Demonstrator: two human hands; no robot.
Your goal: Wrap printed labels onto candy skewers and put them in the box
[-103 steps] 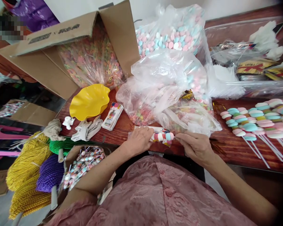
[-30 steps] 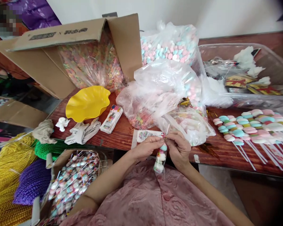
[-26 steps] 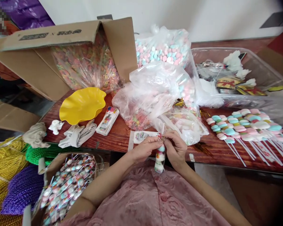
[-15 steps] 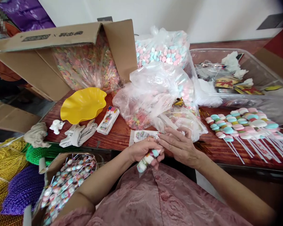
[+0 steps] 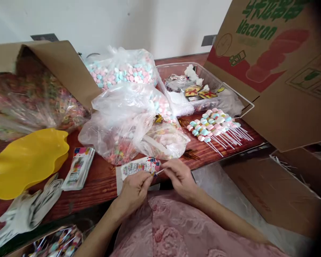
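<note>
Above the table's front edge, my left hand [image 5: 136, 189] is closed, thumb and fingers pinched together at one end of a thin white lollipop stick [image 5: 159, 172]. The candy end is hidden behind this hand. My right hand [image 5: 179, 178] is closed on the stick's other end with its fingertips. Just beyond them lies a stack of printed bags [image 5: 139, 167] on the table. Rows of pastel marshmallow skewers [image 5: 212, 123] with white sticks lie to the right of my right hand. Gold twist ties [image 5: 190, 155] lie between the skewers and the bags.
Plastic bags of candy [image 5: 120, 121] stand behind my hands. A clear bin [image 5: 182, 65] holds packaging, and a macaron carton [image 5: 238, 71] leans at right. To the left are a yellow wavy tray [image 5: 29, 160], another bag stack [image 5: 79, 169], white gloves [image 5: 34, 207] and an open carton [image 5: 66, 67].
My view has swung right. The wrapped marshmallow skewer that showed below my left hand is out of sight; my right hand has gone from spread fingers to pinching the stick.
</note>
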